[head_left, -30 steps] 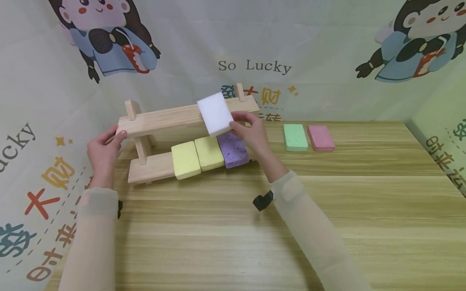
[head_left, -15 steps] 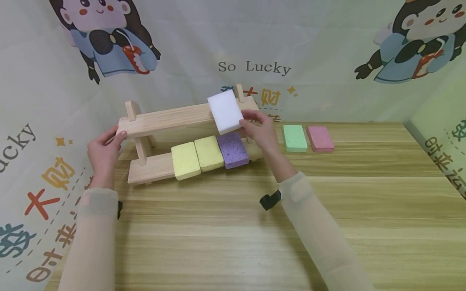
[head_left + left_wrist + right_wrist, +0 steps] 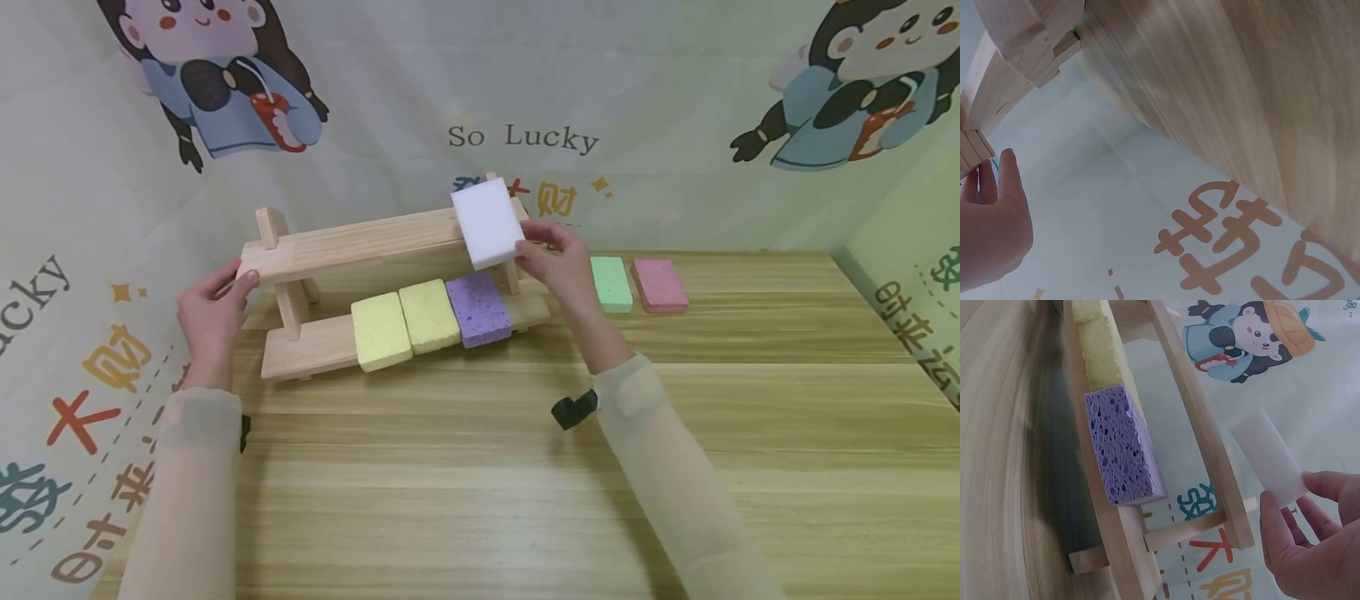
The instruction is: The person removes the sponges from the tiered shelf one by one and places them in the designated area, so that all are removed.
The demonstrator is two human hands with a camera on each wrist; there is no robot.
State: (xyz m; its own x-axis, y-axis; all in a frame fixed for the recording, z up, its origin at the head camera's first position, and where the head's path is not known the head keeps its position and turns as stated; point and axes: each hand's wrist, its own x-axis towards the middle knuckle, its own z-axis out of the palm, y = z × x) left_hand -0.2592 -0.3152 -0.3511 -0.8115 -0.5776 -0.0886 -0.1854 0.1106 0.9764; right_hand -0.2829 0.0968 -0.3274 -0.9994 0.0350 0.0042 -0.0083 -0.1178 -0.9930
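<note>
A two-tier wooden shelf [image 3: 375, 242] stands at the back left of the table. My left hand [image 3: 211, 315] grips the left end of its upper board, thumb in front; the left wrist view shows the fingers at that end. My right hand [image 3: 558, 265] pinches a white sponge [image 3: 489, 223] by its right edge. The right wrist view shows the white sponge [image 3: 1270, 459] held above the upper board, apart from it. On the lower board lie two yellow sponges [image 3: 381, 331] and a purple sponge [image 3: 478, 310], side by side.
A green sponge [image 3: 613, 285], partly hidden by my right hand, and a pink sponge [image 3: 660, 286] lie on the wooden table [image 3: 450, 467] to the right. A printed cloth [image 3: 525, 67] hangs behind and at both sides.
My right hand has moved to the right with the white sponge, along the upper board towards its right end. The left hand keeps its grip at the left end.
</note>
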